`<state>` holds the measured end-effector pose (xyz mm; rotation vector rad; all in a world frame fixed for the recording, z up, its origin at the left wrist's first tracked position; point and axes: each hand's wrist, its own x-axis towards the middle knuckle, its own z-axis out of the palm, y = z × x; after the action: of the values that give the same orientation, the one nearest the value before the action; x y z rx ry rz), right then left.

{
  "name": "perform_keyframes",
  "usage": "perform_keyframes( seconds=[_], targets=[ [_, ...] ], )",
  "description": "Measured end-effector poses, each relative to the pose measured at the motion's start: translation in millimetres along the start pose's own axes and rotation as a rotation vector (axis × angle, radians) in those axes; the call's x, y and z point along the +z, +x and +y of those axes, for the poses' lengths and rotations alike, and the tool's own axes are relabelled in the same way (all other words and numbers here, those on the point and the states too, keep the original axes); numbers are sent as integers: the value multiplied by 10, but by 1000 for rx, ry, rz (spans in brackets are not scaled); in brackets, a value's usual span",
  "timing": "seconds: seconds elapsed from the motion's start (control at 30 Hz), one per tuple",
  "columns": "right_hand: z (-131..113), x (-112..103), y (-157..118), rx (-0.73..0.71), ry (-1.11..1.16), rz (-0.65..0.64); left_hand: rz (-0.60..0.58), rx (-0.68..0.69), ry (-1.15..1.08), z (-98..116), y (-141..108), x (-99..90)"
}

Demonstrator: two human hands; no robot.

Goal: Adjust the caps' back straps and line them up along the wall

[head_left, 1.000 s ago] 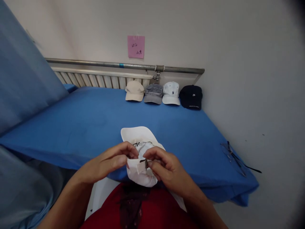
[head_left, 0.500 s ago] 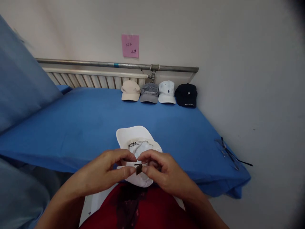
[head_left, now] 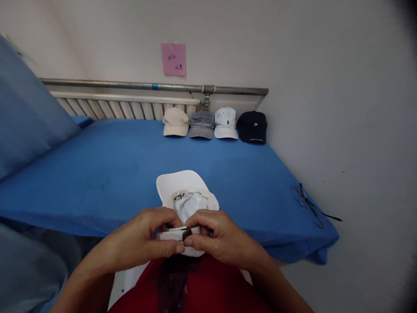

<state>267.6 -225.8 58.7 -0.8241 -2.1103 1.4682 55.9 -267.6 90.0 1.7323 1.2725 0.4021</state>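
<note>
A white cap (head_left: 180, 181) lies upside down at the near edge of the blue-covered bed, its brim pointing away from me and dark lettering showing through inside. Both hands are at its back strap, where a brown buckle (head_left: 186, 234) sits between them. My left hand (head_left: 150, 234) is closed on the left part of the white strap (head_left: 171, 235). Thumb and fingers of my right hand (head_left: 215, 230) pinch the strap right beside the buckle. My fingers partly cover the strap's ends.
Along the far edge stand a beige cap (head_left: 176, 122), a grey cap (head_left: 201, 125), a pale cap (head_left: 226, 124) and a black cap (head_left: 252, 127). Glasses (head_left: 311, 204) lie on the blue sheet (head_left: 107, 169) at right. A radiator (head_left: 130, 108) and a pipe (head_left: 114, 83) run behind.
The hands and the buckle have moved slightly toward me. The strap now shows as a flatter band between the hands. The whole view has shifted a little.
</note>
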Motion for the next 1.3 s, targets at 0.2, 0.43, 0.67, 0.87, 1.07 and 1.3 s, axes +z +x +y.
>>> perform_keyframes(
  seconds=[0.2,0.43,0.67,0.87,1.07,1.3],
  targets=[
    [33,20,13,39,81,7,-20,-18,-52,-21,49,35],
    [38,24,9,87,113,-3,-25,-24,-37,-80,46,30],
    [52,24,7,83,133,5,-9,10,19,-51,56,50],
    [55,28,12,40,96,6,12,52,114,-70,43,76],
    [58,34,24,4,75,46,53,87,140,-64,40,93],
    [71,57,18,12,79,65,97,96,143,-88,49,141]
  ],
)
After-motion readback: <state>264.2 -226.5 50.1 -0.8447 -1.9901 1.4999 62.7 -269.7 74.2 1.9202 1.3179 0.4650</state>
